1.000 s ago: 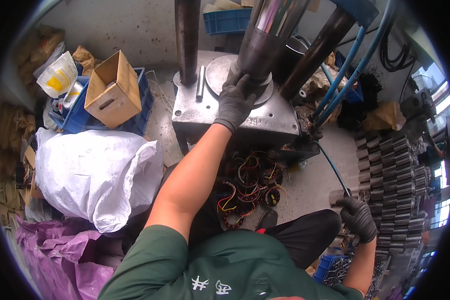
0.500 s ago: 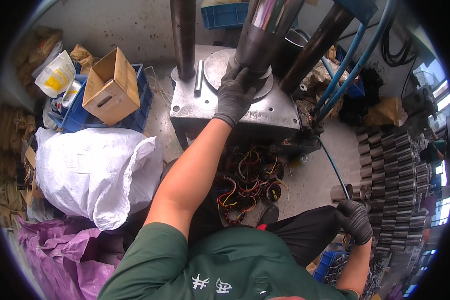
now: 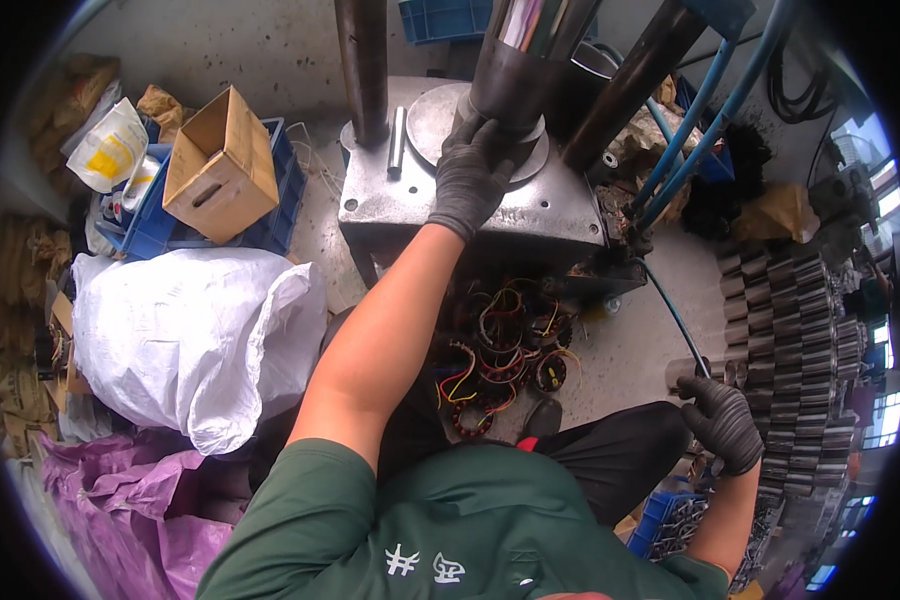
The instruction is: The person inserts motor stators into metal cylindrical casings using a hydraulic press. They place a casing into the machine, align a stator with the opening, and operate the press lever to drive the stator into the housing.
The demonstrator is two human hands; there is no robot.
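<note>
The left hand [image 3: 467, 182] rests, fingers apart, against the dark cylinder [image 3: 513, 88] above the round plate [image 3: 433, 128]; the right hand [image 3: 724, 427] curls at the lever [image 3: 676, 318], its grip impossible to tell

A worker's gloved left hand [image 3: 467, 180] rests against a dark metal cylinder [image 3: 515, 92] over a round plate [image 3: 428, 122], while the right hand [image 3: 722, 425] grips a slender lever [image 3: 686, 335]. Stacked metal tubes [image 3: 795, 370] stand at right.
</note>
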